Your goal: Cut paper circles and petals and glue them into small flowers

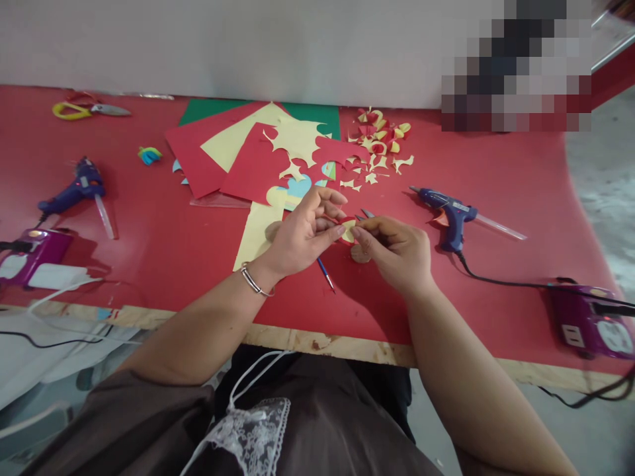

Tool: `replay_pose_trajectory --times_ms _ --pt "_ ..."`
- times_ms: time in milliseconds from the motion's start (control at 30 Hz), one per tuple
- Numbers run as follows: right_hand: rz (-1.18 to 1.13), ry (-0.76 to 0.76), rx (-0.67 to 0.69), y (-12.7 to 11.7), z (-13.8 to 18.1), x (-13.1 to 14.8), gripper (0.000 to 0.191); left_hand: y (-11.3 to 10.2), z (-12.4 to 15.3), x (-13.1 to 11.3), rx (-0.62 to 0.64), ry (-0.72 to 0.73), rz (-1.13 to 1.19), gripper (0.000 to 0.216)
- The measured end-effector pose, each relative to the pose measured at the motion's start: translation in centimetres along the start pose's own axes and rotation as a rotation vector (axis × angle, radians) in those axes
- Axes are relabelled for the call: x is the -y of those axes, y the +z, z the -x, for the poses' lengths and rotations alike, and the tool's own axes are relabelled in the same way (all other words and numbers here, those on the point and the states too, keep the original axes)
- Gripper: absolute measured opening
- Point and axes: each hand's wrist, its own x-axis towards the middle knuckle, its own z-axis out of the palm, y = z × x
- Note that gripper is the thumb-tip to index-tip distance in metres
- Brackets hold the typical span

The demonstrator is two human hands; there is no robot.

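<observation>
Between my two hands, above the red tabletop, is a small red and pale yellow paper piece point(349, 231). My left hand point(312, 231) pinches its left side with thumb and fingers. On its right side, my right hand point(397, 248) grips it between thumb and forefinger. Below the paper lies a round brownish disc point(360, 254), partly covered by my right hand. A blue pencil-like stick point(326, 274) rests under my left hand. Dark pointed tips point(367, 213) show just behind my fingers; the rest of that tool is hidden.
Red, yellow and green sheets point(198, 158) and cut scraps point(297, 142) lie behind my hands. Folded red and yellow paper pieces point(380, 132) are heaped at the back. Glue guns point(454, 215) flank me, corded to purple power strips point(590, 324). Yellow-handled scissors point(89, 109) lie back left.
</observation>
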Motion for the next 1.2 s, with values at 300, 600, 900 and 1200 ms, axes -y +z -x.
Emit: replay_pose_trajectory --times_ms 300,600,900,1200 --pt "0.002 0.007 -0.036 0.07 -0.07 0.11 0.029 0.75 0.04 0.43 -0.057 -0.219 0.226 0.044" --pt "0.006 0.025 -0.034 -0.03 0.01 -0.01 0.034 0.20 -0.25 0.16 -0.070 -0.225 0.230 0.039" --pt "0.026 0.013 -0.001 0.06 0.15 -0.18 0.025 0.28 -0.13 0.12 -0.045 -0.289 0.245 0.037" --pt "0.113 -0.029 0.010 0.26 0.23 -0.04 0.021 0.87 0.21 0.02 -0.117 -0.315 0.261 0.039"
